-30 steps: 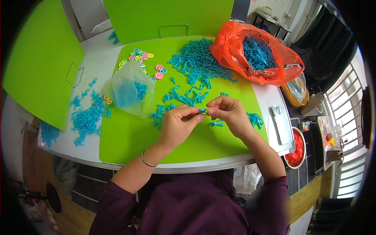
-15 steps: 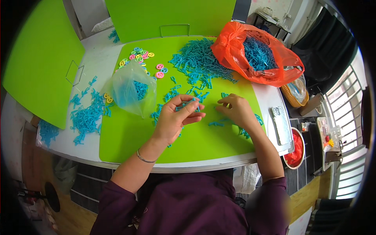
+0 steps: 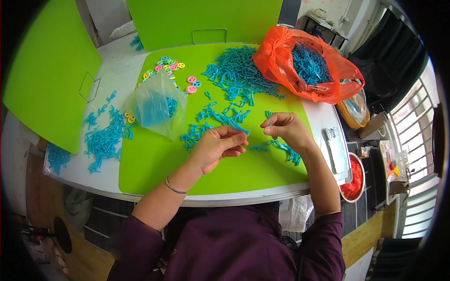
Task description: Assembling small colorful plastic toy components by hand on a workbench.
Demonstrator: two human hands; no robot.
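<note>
Left grip [image 3: 220, 146] pinches 1 blue piece [image 3: 241, 130], right grip [image 3: 289, 132] another piece [image 3: 270, 123]; red bag [image 3: 276, 54] bears blurred print [image 3: 313, 44].

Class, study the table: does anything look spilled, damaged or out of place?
Nothing looks plainly damaged or spilled. Mildly odd: some yellow rings lie at the pale plastic bag's left side, apart from the multicoloured ring cluster beyond it.

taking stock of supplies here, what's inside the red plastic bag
Through the open mouth of the red plastic bag, a heap of small blue pieces shows. Whatever lies beneath the top layer is covered.
</note>
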